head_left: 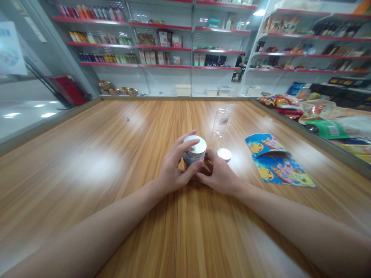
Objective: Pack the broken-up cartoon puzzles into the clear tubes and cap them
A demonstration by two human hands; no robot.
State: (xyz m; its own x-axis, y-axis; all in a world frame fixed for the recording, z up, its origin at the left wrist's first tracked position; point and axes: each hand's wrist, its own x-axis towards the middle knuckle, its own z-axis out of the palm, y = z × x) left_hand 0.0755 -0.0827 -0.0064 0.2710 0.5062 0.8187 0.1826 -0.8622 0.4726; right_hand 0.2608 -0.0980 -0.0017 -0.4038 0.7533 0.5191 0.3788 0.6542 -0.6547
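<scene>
A small jar with a silver screw lid [196,145] and a colourful wrapped side stands near the middle of the wooden table. Around it is my left hand [176,166], with a finger lying over the lid and the thumb against the front of the side. My right hand [222,173] is curled at the jar's lower right, thumb and forefinger against it; its other fingers are partly hidden. Just beyond that hand lies a loose silver lid [224,155]. Farther back, a clear empty container [221,122] with a small label stands upright.
A folded blue cartoon-printed sheet [278,160] lies to the right. Several packaged snacks [324,116] are piled past the table's right edge. Stocked shelves [162,48] line the back wall, and a red cart [68,88] is at the left. A tiny object [128,119] rests on the table's far left.
</scene>
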